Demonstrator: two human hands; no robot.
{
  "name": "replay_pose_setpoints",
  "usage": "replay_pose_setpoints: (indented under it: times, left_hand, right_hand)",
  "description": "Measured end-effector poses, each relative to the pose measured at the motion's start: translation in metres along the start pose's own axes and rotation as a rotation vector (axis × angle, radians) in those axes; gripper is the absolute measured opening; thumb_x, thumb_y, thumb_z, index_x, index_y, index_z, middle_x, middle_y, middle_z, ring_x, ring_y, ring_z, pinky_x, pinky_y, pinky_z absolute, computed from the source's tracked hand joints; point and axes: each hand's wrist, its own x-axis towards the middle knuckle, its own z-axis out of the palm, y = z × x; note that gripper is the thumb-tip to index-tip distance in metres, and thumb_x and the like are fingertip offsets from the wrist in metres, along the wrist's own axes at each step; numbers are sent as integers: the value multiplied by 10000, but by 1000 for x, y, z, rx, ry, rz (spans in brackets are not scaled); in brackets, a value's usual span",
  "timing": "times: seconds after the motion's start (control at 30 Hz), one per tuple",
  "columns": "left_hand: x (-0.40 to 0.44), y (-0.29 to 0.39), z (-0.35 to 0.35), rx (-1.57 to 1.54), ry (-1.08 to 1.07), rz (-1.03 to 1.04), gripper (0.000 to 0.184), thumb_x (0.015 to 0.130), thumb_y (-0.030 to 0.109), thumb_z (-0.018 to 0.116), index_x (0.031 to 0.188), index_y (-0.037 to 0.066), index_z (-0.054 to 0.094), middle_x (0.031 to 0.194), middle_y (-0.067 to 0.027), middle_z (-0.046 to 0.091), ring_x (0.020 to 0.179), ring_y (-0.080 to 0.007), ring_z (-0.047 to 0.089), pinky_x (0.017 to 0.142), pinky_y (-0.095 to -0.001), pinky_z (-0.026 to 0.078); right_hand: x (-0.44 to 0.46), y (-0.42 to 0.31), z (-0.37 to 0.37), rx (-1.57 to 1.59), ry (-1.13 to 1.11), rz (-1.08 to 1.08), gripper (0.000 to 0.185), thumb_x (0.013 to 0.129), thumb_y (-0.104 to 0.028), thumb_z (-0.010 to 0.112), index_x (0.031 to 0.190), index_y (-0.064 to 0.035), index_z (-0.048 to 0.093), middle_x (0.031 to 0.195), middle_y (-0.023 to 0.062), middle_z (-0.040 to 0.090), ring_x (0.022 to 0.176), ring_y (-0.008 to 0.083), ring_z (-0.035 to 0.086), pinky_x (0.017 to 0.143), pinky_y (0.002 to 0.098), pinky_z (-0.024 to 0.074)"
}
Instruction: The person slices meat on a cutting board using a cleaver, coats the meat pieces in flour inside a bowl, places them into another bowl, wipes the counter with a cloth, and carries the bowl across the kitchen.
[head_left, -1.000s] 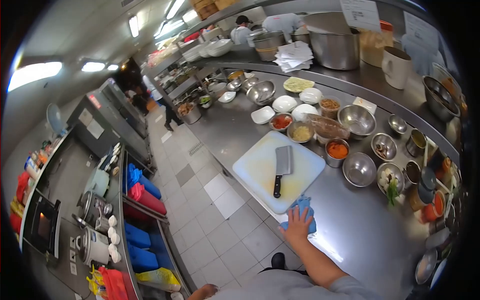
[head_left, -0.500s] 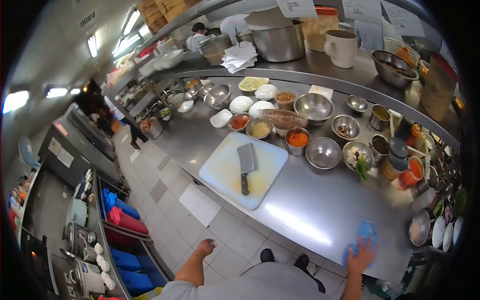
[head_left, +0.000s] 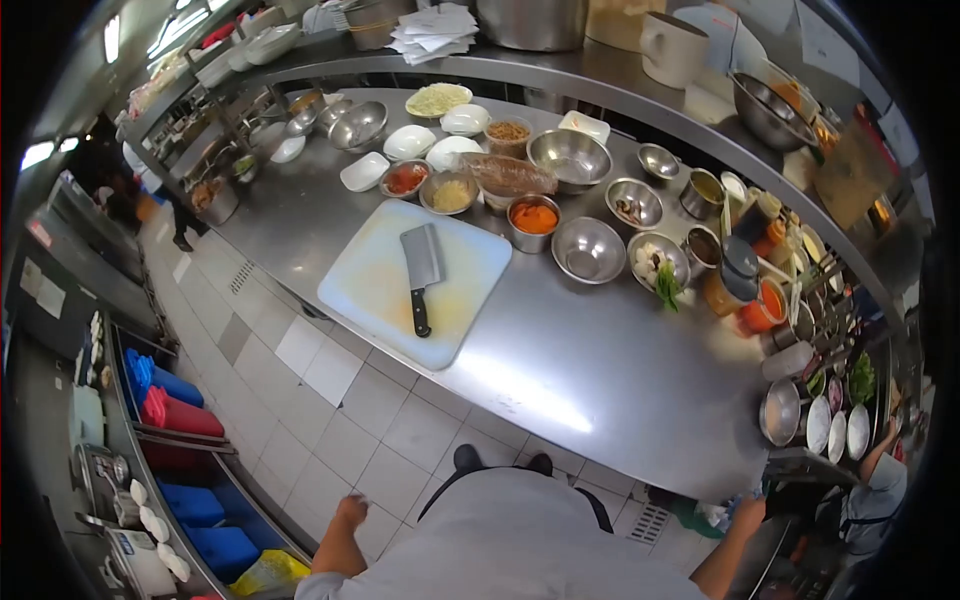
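My left hand (head_left: 351,511) hangs over the floor near my body, its fingers loosely curled, with no object visible in it. At the counter's lower right edge, my right hand (head_left: 746,515) is closed on a blue cloth (head_left: 738,499), mostly hidden by the hand. A cleaver (head_left: 421,257) with a black handle lies on a white cutting board (head_left: 359,281), away from both hands. Behind the board stand a bowl of red food (head_left: 405,180), a bowl of pale minced food (head_left: 449,193) and a metal cup of orange food (head_left: 533,216).
The steel counter (head_left: 640,370) holds an empty metal bowl (head_left: 589,250) and a bowl with green leaves (head_left: 660,262). A raised shelf (head_left: 560,72) runs behind. Blue bins (head_left: 222,549) stand at lower left. A co-worker (head_left: 872,496) is at lower right.
My right hand has moved with the cloth from beside the board along the counter to its right edge. The view has shifted right. The cleaver stays on the board.
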Motion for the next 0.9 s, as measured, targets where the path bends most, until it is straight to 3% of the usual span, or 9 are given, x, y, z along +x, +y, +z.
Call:
replay_pose_setpoints:
  times: [0.1,0.17,0.27,0.33,0.4,0.47,0.63,0.83,0.9]
  left_hand:
    - [-70,37,-2,-1191,-294,-839,360,1006,284,536,1305,153,688,1313,-105,712,1243,-274,664,1006,-450,553]
    - [-99,44,-10,313,-436,160,354,996,167,593,1349,160,617,1161,5,717,1049,-136,697,803,-360,618]
    - [-101,33,31,-272,-477,-115,364,983,192,648,1344,148,629,1079,-16,721,904,-137,698,679,-345,603]
    - [-97,17,43,-457,-340,-95,367,990,194,640,1352,134,633,1025,-32,717,863,-153,690,651,-350,583]
    - [-93,23,33,-862,12,-27,376,1003,198,623,1368,107,642,918,-64,709,781,-184,673,596,-360,541]
    - [-82,53,-14,-1326,0,-692,376,998,166,609,1365,95,645,939,-62,714,782,-167,667,588,-346,533]
    - [-71,66,-76,-1298,105,-588,374,998,106,586,1367,82,635,993,-67,724,824,-176,678,606,-318,544]
    - [-68,36,-34,-818,95,-151,383,976,85,564,1352,67,633,1138,-112,741,954,-189,724,691,-354,595]
    - [-67,17,-15,-466,95,50,390,961,91,563,1343,65,637,1159,-129,748,975,-191,739,717,-367,608]
  right_hand:
    - [-13,-41,47,-51,81,-241,523,973,-364,591,1330,14,648,1231,252,697,1030,439,689,923,541,532]
    - [-31,-90,93,-254,263,-316,505,982,-412,591,1291,-22,679,1218,217,710,1025,394,699,890,523,543]
    - [2,-156,197,-480,532,-489,448,971,-471,593,1184,-96,713,1085,142,733,910,311,710,767,490,544]
    - [-53,-287,166,-196,104,-481,573,971,-472,584,1369,-63,637,1403,159,636,1305,365,577,1127,552,393]
    - [-111,-389,168,-187,-73,-659,707,970,-624,529,1435,-98,601,1518,152,554,1395,371,507,1157,562,357]
    - [-205,-474,129,-156,-318,-756,796,946,-698,518,1479,-108,569,1588,159,485,1472,385,419,1223,553,275]
    - [-375,-531,117,49,-771,-1356,724,926,-620,634,1391,-65,617,1438,140,557,1300,338,517,1030,509,501]
    - [-405,-449,150,74,-9,-1737,634,891,-475,679,1438,-168,587,1479,90,536,1276,316,502,952,451,479]
    - [-349,-427,140,125,-234,-1696,585,891,-494,667,1396,-202,620,1460,54,545,1302,304,494,979,489,464]
